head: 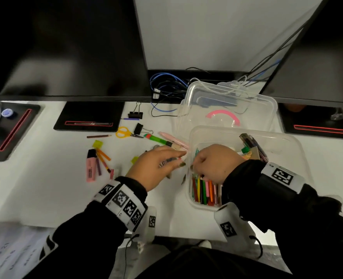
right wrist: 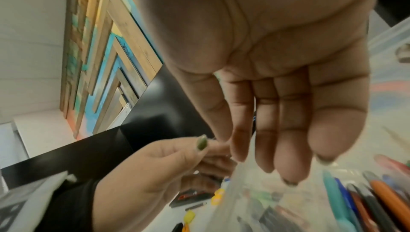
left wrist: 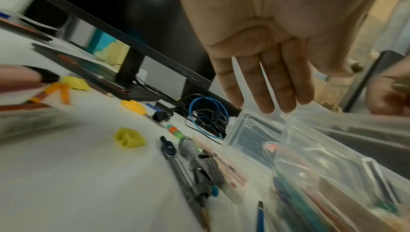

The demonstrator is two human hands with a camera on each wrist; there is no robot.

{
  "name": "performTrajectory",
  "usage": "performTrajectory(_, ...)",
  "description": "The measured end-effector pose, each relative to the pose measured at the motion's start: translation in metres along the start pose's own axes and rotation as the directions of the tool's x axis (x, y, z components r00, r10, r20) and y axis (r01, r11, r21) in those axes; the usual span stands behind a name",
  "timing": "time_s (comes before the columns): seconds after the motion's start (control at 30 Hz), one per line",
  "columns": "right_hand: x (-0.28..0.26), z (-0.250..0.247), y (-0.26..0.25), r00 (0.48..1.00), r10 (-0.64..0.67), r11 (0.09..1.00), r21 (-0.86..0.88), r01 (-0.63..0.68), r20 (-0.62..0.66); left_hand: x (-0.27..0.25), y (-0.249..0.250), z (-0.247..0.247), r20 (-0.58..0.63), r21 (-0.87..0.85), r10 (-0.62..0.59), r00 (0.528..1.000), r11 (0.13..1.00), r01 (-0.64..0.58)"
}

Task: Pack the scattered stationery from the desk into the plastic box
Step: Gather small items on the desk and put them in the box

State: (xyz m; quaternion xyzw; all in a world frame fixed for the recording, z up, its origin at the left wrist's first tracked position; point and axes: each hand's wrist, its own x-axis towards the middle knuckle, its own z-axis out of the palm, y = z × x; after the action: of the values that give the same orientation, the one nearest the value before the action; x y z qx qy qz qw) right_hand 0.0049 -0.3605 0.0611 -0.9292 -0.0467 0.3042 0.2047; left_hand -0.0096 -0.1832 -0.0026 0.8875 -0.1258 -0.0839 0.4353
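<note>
The clear plastic box (head: 277,141) stands on the white desk at the right, with several coloured pens (head: 205,190) lying in its near end. My right hand (head: 207,164) hovers over the box's left part; in the right wrist view its fingers (right wrist: 277,130) are straight and hold nothing. My left hand (head: 172,160) is just outside the box's left wall, low over a cluster of pens (left wrist: 206,171) and a compass (left wrist: 168,148). Its fingers (left wrist: 266,81) are straight and empty. A pink highlighter (head: 91,168), orange pencils (head: 103,156), yellow scissors (head: 124,132), a green marker (head: 156,138) and a pink pen (head: 174,139) lie scattered left.
The box's clear lid (head: 227,105) lies behind it. Two binder clips (head: 135,114) and a brown pencil (head: 99,136) sit further back. Monitors (head: 76,47), a tangle of cables (head: 166,85) and black mats (head: 90,115) line the rear. The desk's front edge runs below my wrists.
</note>
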Motion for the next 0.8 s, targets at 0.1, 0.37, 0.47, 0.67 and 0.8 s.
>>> performTrajectory(0.1,-0.002,-0.003,-0.018,0.993,-0.049,0.997,0.052,0.055,-0.106,-0.017,-0.016,-0.021,-0.202,0.001,-0.099,0.974,0.995,0.102)
performTrajectory(0.37,0.014,0.032,-0.095,0.986,-0.126,0.990,0.053,0.132,-0.105,-0.047,-0.104,-0.082,-0.257,0.225,-0.348,0.901,0.886,0.406)
performTrajectory(0.47,0.035,0.056,-0.123,0.992,-0.124,0.992,-0.030,0.124,0.005,-0.050,-0.131,-0.093,-0.147,0.344,-0.337,0.930,0.864,0.368)
performTrajectory(0.67,0.095,0.093,-0.157,0.993,-0.090,0.979,-0.174,0.102,0.077,-0.046,-0.148,-0.090,0.031,0.480,-0.345,0.938,0.828,0.289)
performTrajectory(0.8,0.134,0.105,-0.175,0.985,-0.139,0.953,-0.258,0.161,0.102,-0.046,-0.158,-0.085,0.094,0.609,-0.292,0.952,0.773,0.177)
